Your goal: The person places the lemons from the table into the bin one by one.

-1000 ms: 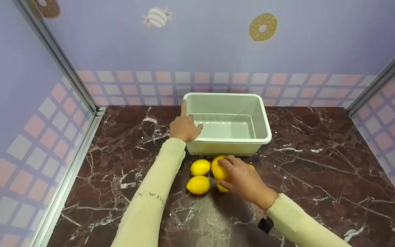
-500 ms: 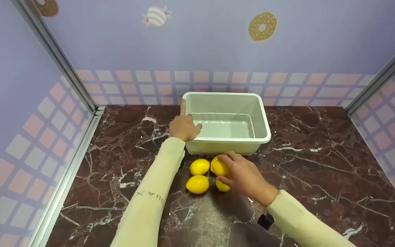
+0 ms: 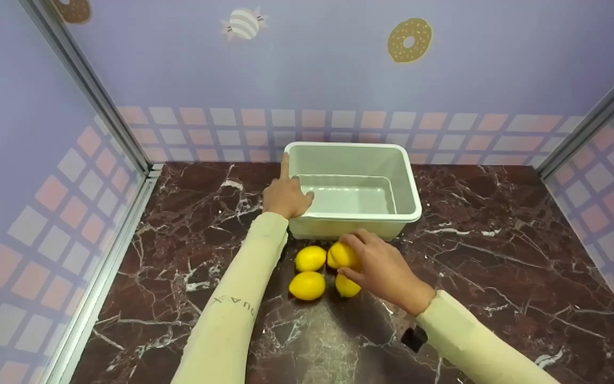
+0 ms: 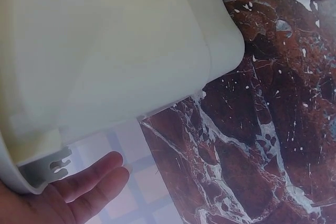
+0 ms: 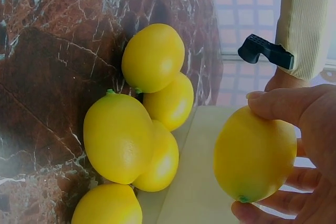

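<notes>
My right hand (image 3: 389, 269) holds a yellow lemon (image 5: 254, 153) between the thumb and fingers, in front of the white bin (image 3: 352, 218). In the right wrist view, several other lemons sit grouped on the table, among them a near lemon (image 5: 118, 137) and an end lemon (image 5: 153, 59). The head view shows a back-left lemon (image 3: 310, 259), a front-left lemon (image 3: 307, 286) and a front-right lemon (image 3: 347, 286) partly under my right hand. My left hand (image 3: 287, 197) rests on the bin's left rim, one finger stretched along it; two straight fingers (image 4: 100, 187) show outside the wall.
The bin's inside shows a bare bottom. Behind it stands a purple wall (image 3: 312, 69) with a tile pattern, and side walls with metal rails (image 3: 102, 106) flank the dark marbled tabletop (image 3: 499, 256). A black device (image 5: 265, 51) is strapped at the left wrist.
My right hand rises slightly with the lemon in its grip, and more of the front-right lemon shows below it. My left hand and the bin stay in place.
</notes>
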### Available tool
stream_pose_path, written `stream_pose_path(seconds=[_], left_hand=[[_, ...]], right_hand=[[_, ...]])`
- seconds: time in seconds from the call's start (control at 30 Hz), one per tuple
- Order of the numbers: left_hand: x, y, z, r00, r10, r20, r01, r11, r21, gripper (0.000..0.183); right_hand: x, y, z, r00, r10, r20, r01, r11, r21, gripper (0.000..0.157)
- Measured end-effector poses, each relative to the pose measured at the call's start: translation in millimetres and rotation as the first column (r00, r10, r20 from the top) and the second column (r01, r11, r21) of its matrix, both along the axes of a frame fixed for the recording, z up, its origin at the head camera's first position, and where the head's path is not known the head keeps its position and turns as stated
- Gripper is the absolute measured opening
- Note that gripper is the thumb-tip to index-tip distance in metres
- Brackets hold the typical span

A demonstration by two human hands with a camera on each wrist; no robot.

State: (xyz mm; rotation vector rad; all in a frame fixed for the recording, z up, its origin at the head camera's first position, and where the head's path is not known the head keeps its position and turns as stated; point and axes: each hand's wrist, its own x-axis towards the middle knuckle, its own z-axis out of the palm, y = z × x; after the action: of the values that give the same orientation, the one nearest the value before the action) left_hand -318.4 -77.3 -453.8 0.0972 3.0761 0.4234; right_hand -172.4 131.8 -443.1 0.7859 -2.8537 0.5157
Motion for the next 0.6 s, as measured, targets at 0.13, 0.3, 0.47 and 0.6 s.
stream_pose_path(seconds=[0.13, 0.3, 0.47, 0.6], left_hand=[[0.2, 0, 0.2, 1.000, -0.001, 0.005, 0.001, 1.000, -0.004, 0.061], [-0.7, 0, 0.4, 1.000, 0.001, 0.000, -0.001, 1.000, -0.014, 0.060], [-1.4, 0, -0.1, 1.000, 0.000, 0.001, 0.000, 1.000, -0.013, 0.060], [-2.2, 0, 0.0, 1.000, 0.005, -0.003, -0.005, 1.000, -0.010, 0.059]], right_hand=[[-1.2, 0, 1.1, 1.000, 0.003, -0.013, -0.003, 1.000, 0.007, 0.054], [-2.3, 1, 3.4, 1.000, 0.007, -0.022, -0.006, 1.000, 0.009, 0.055], [-3.3, 2, 7.2, 1.000, -0.002, -0.015, 0.002, 1.000, 0.007, 0.055], [-4.7, 2, 10.3, 1.000, 0.000, -0.011, 0.000, 1.000, 0.002, 0.055]])
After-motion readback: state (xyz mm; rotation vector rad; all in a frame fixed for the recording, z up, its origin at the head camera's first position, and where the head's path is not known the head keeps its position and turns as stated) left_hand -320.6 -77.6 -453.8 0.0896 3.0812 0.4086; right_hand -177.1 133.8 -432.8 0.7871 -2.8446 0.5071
